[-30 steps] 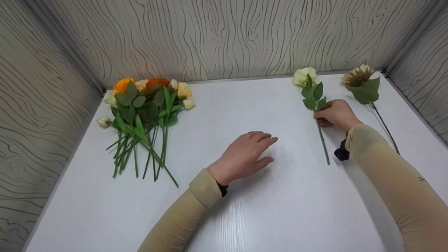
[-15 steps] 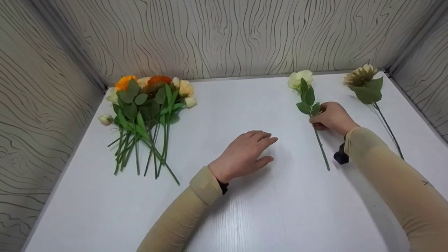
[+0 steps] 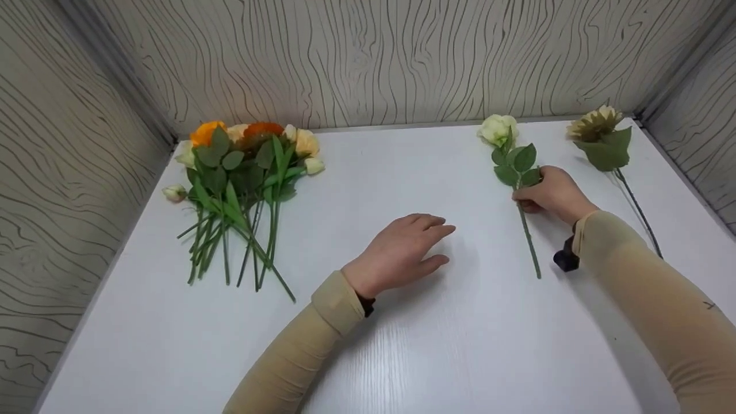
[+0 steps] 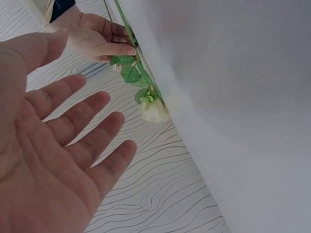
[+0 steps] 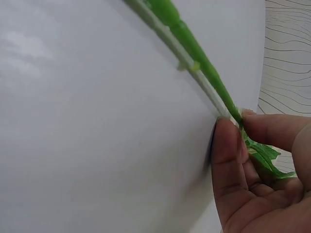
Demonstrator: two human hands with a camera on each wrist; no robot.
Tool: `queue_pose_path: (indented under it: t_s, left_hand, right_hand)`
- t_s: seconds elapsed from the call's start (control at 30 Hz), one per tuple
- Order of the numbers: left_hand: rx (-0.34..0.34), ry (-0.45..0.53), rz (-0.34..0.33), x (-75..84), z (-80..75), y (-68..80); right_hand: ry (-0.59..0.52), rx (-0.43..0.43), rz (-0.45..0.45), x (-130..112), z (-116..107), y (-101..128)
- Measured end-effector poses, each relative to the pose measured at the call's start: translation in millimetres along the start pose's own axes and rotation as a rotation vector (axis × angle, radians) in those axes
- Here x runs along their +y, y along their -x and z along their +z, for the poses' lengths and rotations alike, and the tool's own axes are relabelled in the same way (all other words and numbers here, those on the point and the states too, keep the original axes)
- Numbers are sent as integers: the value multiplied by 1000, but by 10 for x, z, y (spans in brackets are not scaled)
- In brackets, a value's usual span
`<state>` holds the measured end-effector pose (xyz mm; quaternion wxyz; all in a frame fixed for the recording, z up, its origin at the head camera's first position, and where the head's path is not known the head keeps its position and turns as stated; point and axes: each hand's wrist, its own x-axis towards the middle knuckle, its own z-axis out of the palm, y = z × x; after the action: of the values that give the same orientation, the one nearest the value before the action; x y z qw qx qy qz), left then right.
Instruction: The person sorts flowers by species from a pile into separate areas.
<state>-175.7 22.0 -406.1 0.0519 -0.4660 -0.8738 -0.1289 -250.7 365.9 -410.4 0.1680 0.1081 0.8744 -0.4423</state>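
Note:
A cream rose (image 3: 498,129) on a long green stem (image 3: 528,237) lies on the white table (image 3: 402,345) at the right. My right hand (image 3: 549,192) pinches that stem just below the leaves; the right wrist view shows thumb and finger closed on the stem (image 5: 204,68). My left hand (image 3: 409,250) rests flat on the table in the middle, fingers straight and spread, holding nothing; the left wrist view shows its open palm (image 4: 53,145) and the cream rose (image 4: 154,110) beyond.
A pile of orange and cream flowers (image 3: 244,172) lies at the back left. A tan flower (image 3: 598,129) with a dark stem lies at the far right corner. Wood-grain walls (image 3: 374,57) close three sides.
My right hand shifted the cream rose slightly left and then back right, turning its leaves. The left hand has not moved.

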Motion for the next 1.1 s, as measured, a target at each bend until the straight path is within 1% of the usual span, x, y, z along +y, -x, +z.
queue_pose_path:
  t_s: [0.3, 0.53, 0.63, 0.77, 0.83, 0.9, 1.0, 1.1]
  left_hand:
    - [-12, 11, -3, -2, 11, -3]
    - [-28, 32, -24, -34, 10, -1]
    - [-36, 30, -34, -63, 5, 8]
    - [-34, 15, -57, -150, -40, 44]
    - [-28, 15, -88, -234, -83, 90]
    - [-16, 25, -141, -349, -146, 169]
    - [22, 51, -266, -584, -250, 361]
    - [77, 65, -416, -875, -363, 645]
  right_hand:
    - [26, -10, 16, 13, 5, 12]
    - [32, 11, 9, 11, -13, 32]
    - [65, 43, 1, 10, -33, 66]
    - [176, 144, -64, -7, -80, 129]
    - [231, 203, -121, -24, -102, 155]
    - [260, 248, -175, -55, -101, 175]
    - [267, 274, -247, -142, -18, 222]
    - [253, 259, -313, -274, 174, 299]
